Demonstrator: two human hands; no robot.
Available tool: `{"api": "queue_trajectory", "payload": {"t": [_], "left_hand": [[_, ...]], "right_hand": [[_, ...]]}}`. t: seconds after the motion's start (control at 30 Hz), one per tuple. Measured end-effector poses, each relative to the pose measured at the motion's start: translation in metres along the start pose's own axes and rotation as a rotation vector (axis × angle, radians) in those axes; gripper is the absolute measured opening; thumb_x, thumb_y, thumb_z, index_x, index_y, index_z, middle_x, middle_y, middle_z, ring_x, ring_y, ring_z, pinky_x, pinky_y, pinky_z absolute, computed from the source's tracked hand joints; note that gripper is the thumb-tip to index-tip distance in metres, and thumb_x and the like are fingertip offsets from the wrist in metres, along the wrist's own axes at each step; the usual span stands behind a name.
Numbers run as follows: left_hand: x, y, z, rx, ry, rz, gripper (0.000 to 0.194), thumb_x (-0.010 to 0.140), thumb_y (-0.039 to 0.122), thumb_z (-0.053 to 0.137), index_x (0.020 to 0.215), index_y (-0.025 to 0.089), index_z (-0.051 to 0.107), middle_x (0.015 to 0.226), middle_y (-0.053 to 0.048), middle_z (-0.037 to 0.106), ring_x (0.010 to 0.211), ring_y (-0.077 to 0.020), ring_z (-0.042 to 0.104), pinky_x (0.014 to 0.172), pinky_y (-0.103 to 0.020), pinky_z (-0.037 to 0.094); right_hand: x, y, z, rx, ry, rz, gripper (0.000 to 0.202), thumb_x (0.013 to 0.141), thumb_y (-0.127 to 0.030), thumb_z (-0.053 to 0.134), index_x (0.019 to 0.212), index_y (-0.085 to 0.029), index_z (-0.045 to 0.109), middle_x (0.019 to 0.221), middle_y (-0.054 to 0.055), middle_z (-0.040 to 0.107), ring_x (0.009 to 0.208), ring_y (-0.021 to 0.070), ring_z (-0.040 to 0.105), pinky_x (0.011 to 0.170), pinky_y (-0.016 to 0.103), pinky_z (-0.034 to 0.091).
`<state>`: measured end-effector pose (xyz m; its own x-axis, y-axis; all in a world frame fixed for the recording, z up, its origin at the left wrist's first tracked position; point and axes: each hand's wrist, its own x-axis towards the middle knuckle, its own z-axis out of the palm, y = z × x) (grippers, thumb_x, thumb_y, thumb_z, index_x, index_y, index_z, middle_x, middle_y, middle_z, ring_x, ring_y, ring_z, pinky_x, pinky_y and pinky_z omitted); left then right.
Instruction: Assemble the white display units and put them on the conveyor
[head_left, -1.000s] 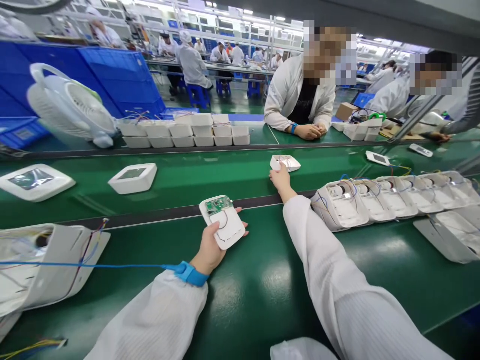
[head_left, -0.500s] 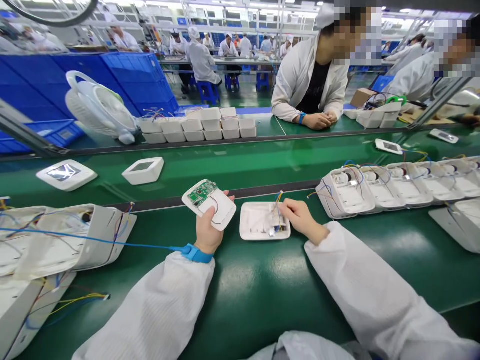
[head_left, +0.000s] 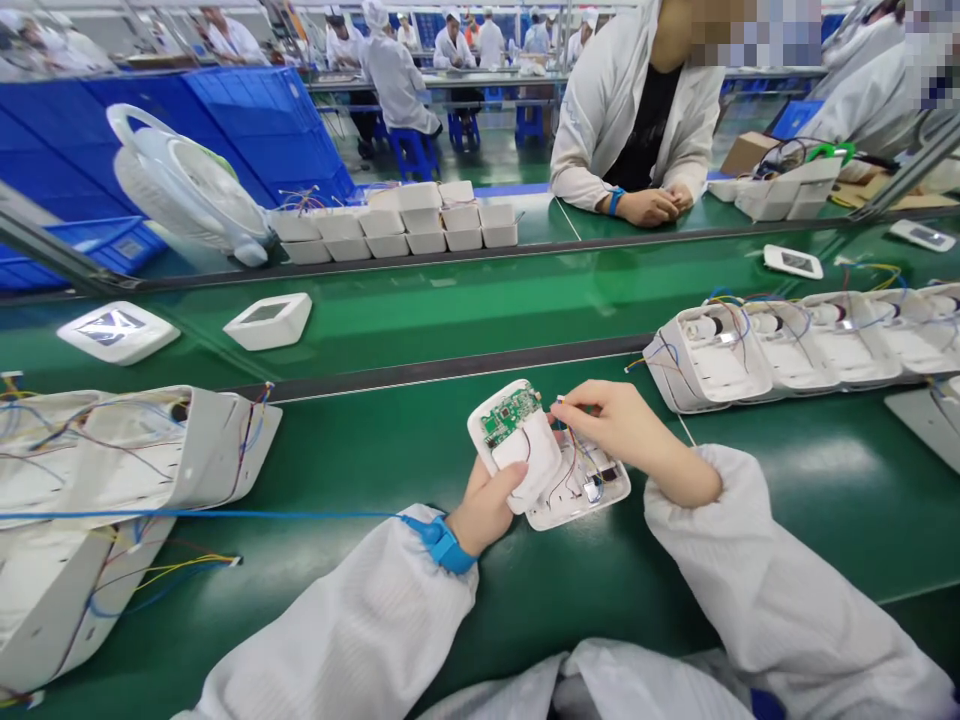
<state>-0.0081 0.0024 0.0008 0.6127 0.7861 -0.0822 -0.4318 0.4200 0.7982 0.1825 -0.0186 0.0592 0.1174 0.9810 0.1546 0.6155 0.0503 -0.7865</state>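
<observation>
My left hand (head_left: 487,505) grips a white plastic panel (head_left: 536,465) by its lower edge, thumb on top. A green circuit board (head_left: 511,415) is fixed to the panel's upper part. Between thumb and fingers, my right hand (head_left: 604,420) pinches the small plug of a wire bundle (head_left: 574,440), close to the board's right end. The coloured wires run down into a shallow white housing (head_left: 574,512) on the green bench. The panel covers the housing's left part. A blue wrist strap (head_left: 448,545) circles my left wrist.
White housings with wires stand at left (head_left: 217,450) and in a row at right (head_left: 720,360). White units (head_left: 120,333) lie on the green belt (head_left: 420,310). Across it are a white fan (head_left: 191,190), stacked housings (head_left: 420,230) and a co-worker with folded hands (head_left: 652,207).
My left hand has brought the panel right, over the housing's left part. My right hand has lifted the wire plug to the board's edge. The housing has turned slightly, and the camera view has shifted.
</observation>
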Motion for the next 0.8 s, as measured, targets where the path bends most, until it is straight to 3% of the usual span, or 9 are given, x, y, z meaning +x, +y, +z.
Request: {"api": "queue_trajectory", "payload": {"t": [0.1,0.2,0.27,0.37,0.47,0.57,0.7,0.8], "left_hand": [[0.001,-0.001,-0.007,0.043,0.056,0.012,0.059,0.071,0.041,0.077,0.124,0.018,0.063,0.122,-0.012,0.071,0.119,-0.0366,0.062,0.106,-0.052,0.047],[-0.001,-0.001,-0.009,0.024,-0.066,0.012,0.069,0.073,0.053,0.072,0.13,0.017,0.06,0.125,-0.014,0.068,0.124,-0.0391,0.058,0.108,-0.054,0.045],[-0.002,-0.001,-0.007,0.019,-0.105,0.006,0.072,0.071,0.057,0.071,0.129,0.016,0.06,0.125,-0.015,0.068,0.126,-0.0409,0.056,0.11,-0.054,0.043],[-0.004,0.002,-0.004,0.038,-0.069,0.003,0.067,0.07,0.053,0.073,0.125,0.016,0.062,0.125,-0.015,0.068,0.128,-0.0415,0.054,0.11,-0.054,0.042],[-0.005,0.004,-0.003,0.048,-0.064,0.031,0.065,0.072,0.048,0.073,0.127,0.016,0.06,0.134,-0.016,0.062,0.131,-0.0414,0.052,0.11,-0.055,0.042],[-0.007,0.005,-0.003,0.052,-0.089,0.056,0.062,0.073,0.047,0.072,0.126,0.016,0.061,0.137,-0.016,0.06,0.132,-0.0412,0.05,0.111,-0.055,0.041],[-0.009,0.005,-0.005,0.062,-0.109,-0.009,0.061,0.072,0.049,0.073,0.122,0.015,0.064,0.125,-0.017,0.068,0.131,-0.0422,0.052,0.11,-0.057,0.042],[-0.009,0.005,-0.005,0.064,-0.093,-0.033,0.059,0.072,0.05,0.073,0.119,0.015,0.066,0.12,-0.016,0.07,0.13,-0.0422,0.053,0.109,-0.057,0.043]], "right_hand": [[-0.013,-0.013,0.005,0.359,-0.081,0.035,0.02,0.089,-0.04,0.062,0.085,-0.023,0.073,0.084,0.004,0.073,0.077,0.0175,0.068,0.067,0.03,0.052],[-0.023,-0.014,0.004,0.667,-0.202,0.102,0.026,0.093,-0.044,0.055,0.086,-0.022,0.068,0.075,0.002,0.069,0.068,0.0149,0.065,0.063,0.029,0.053],[-0.025,-0.011,0.002,0.679,-0.213,0.14,0.027,0.094,-0.044,0.054,0.09,-0.023,0.069,0.066,0.0,0.063,0.058,0.0128,0.061,0.056,0.027,0.05],[-0.023,-0.005,0.004,0.516,-0.14,0.151,0.025,0.087,-0.043,0.064,0.102,-0.024,0.07,0.064,-0.002,0.062,0.054,0.0122,0.059,0.048,0.025,0.046],[-0.023,-0.001,0.009,0.295,0.048,0.07,0.022,0.08,-0.038,0.074,0.097,-0.024,0.068,0.072,-0.002,0.068,0.059,0.0131,0.063,0.053,0.026,0.048],[-0.026,0.002,0.013,-0.054,0.147,-0.124,0.008,0.088,-0.029,0.067,0.083,-0.024,0.068,0.076,0.0,0.071,0.068,0.0146,0.067,0.064,0.028,0.05],[-0.029,0.005,0.014,-0.425,0.161,-0.274,0.023,0.098,-0.027,0.053,0.085,-0.023,0.072,0.086,0.005,0.075,0.079,0.0187,0.069,0.071,0.032,0.049],[-0.028,0.007,0.014,-0.518,0.168,-0.31,0.024,0.098,-0.028,0.053,0.087,-0.022,0.073,0.09,0.006,0.076,0.082,0.0202,0.068,0.071,0.033,0.047]]}}
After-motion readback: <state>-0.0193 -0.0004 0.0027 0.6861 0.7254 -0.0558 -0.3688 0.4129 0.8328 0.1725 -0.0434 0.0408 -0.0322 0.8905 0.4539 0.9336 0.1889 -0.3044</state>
